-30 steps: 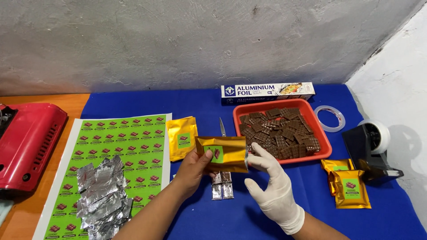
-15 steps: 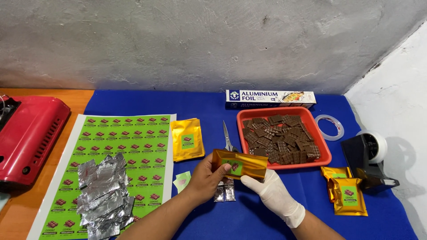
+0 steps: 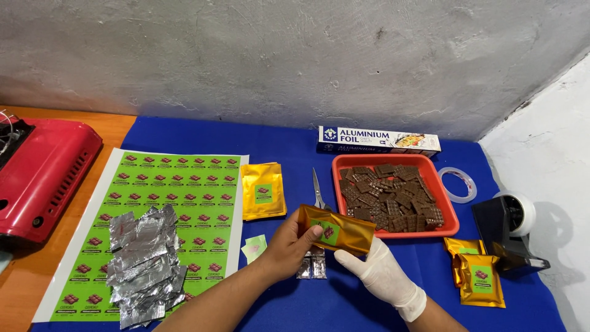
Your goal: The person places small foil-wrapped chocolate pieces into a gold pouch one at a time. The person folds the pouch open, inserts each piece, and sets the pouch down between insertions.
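In the head view, a gold foil pouch (image 3: 337, 231) with a green label is held above the blue tabletop (image 3: 184, 135), gripped at its left end by the bare left hand (image 3: 289, 241) and supported from below by the gloved right hand (image 3: 376, 269), fingers closed on it. It is judged light, thin, slippery and easily creased; the edges are best pinched. The red tray (image 3: 453, 216) is filled with brown chocolate pieces (image 3: 390, 198). Two foil-wrapped pieces (image 3: 311, 267) lie beneath.
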